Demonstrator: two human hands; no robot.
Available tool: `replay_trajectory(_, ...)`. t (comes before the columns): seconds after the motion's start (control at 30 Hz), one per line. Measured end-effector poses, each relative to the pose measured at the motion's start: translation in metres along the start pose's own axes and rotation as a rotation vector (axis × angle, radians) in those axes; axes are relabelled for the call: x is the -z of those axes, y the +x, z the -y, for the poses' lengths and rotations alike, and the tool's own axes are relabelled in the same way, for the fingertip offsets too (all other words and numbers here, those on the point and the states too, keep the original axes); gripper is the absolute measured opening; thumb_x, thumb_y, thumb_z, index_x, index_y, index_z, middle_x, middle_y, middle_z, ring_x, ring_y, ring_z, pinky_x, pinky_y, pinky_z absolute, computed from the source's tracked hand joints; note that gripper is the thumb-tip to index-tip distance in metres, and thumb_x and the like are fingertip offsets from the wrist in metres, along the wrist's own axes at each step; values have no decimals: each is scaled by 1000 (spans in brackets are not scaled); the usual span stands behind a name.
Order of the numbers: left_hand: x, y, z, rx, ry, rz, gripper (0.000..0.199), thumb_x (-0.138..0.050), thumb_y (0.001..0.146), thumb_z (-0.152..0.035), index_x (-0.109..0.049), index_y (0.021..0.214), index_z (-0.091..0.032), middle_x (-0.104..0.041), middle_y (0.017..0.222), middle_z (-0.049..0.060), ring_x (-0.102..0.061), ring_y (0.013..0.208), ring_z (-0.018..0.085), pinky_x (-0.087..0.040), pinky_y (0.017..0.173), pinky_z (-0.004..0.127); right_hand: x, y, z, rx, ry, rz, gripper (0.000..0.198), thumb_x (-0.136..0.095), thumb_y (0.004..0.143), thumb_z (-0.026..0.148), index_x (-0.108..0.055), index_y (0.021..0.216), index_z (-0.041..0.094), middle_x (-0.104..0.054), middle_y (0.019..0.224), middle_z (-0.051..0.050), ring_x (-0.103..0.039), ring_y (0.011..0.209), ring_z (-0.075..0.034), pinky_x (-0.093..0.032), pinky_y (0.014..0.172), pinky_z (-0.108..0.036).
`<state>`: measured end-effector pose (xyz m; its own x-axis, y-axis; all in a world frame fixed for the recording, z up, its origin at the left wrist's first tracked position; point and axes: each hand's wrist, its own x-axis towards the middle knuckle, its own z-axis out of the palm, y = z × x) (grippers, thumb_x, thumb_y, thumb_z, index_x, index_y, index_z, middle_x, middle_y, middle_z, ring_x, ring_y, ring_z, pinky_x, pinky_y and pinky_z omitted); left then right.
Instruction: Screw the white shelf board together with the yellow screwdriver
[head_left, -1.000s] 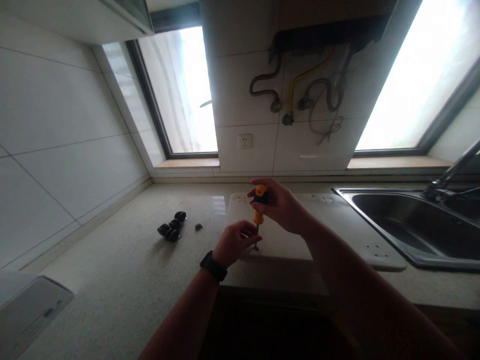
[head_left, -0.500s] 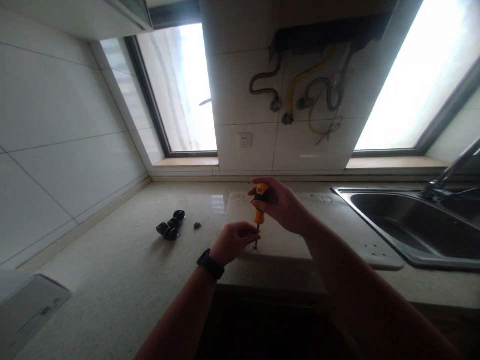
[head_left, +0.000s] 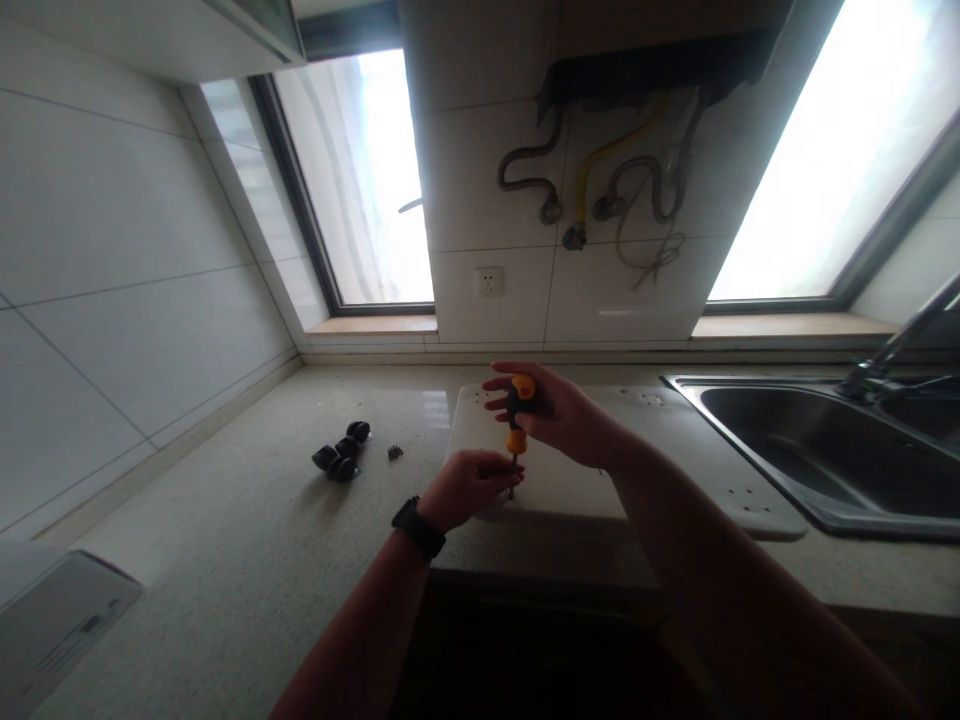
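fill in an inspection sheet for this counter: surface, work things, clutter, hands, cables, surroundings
Surface: speckled pale stone-like counter; a flat white rounded-corner board lies on it
Work things: yellow-and-black screwdriver, near upright, tip at the board's near left corner
Clutter: black rounded wheel-like pieces; small dark cluster, too small to identify; white box-like object
Hands: right hand around the screwdriver's handle; left hand at its shaft, fingertip grip unclear
Cables: thin pale looped line, cord or tube unclear; yellow hose; grey flexible hose
Surroundings: stainless-steel sink; white tiled wall; white square socket; dark-framed windows
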<state>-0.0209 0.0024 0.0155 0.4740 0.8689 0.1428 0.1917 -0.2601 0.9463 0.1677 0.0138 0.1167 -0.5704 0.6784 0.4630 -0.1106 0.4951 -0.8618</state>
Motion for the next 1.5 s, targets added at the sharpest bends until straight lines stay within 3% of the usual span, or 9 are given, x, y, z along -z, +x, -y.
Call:
replay_trajectory(0.1,-3,1,2,17,4,-60,29,-76,83,-42,-78,94,-15,-77,98,6,-69,89,15,-49,82,25,-1,1,-1,-55,-87,-78,55,-66,84,21,-45,135,25,-56,126,-9,-65,104,-15,-57,89,-32)
replay_trajectory(0.27,-9,2,4,40,-47,-162,31,-83,74,-41,-73,83,-14,-77,93,6,-69,85,15,-49,78,25,-5,2,1,-140,-194,-178,55,-70,84,36,-47,132,21,-48,95,1,-51,72,-8,-49,63,-24)
replay_trajectory(0.47,-14,3,7,69,-48,-224,31,-86,71,-39,-71,81,-14,-76,88,5,-69,81,14,-50,75,24,-7,0,2,-158,-172,-176,58,-72,81,38,-46,130,21,-46,94,1,-49,70,-8,-45,59,-23)
replay_trajectory(0.7,-14,1,8,28,34,-249,35,-85,72,-44,-68,79,-14,-72,78,2,-63,72,10,-47,69,22,-6,1,5,-85,-255,-181,55,-74,82,36,-52,131,21,-46,88,3,-46,67,-7,-44,58,-22)
replay_trajectory(0.87,-16,0,8,10,122,-284,40,-84,72,-49,-65,78,-14,-68,74,-1,-56,66,8,-42,64,20,-6,1,5,-66,-281,-190,54,-73,82,29,-52,132,22,-51,87,3,-51,70,-8,-49,65,-24)
replay_trajectory(1.0,-14,0,7,0,109,-279,42,-85,71,-49,-65,81,-14,-68,76,-1,-57,66,7,-43,64,19,-4,0,3,-1,-288,-177,50,-70,83,22,-52,130,21,-63,107,-5,-64,90,-14,-56,83,-32)
replay_trajectory(1.17,-3,0,3,-4,-3,-40,39,-79,80,-42,-72,107,-16,-75,108,7,-69,89,13,-53,81,24,-4,-2,6,22,-243,-115,50,-66,83,17,-51,131,22,-66,120,-11,-68,102,-17,-58,91,-35)
replay_trajectory(1.27,1,-1,1,-29,28,45,31,-71,87,-39,-76,109,-17,-76,108,7,-70,95,15,-52,88,26,-4,-3,7,15,-202,-95,52,-65,82,14,-49,131,22,-64,124,-11,-69,104,-17,-60,89,-34)
replay_trajectory(1.5,-2,0,1,6,66,-98,27,-74,84,-39,-78,99,-17,-77,99,6,-69,91,16,-50,85,27,-4,-3,8,23,-112,-62,59,-57,77,3,-48,131,24,-61,129,-10,-68,111,-17,-58,97,-37)
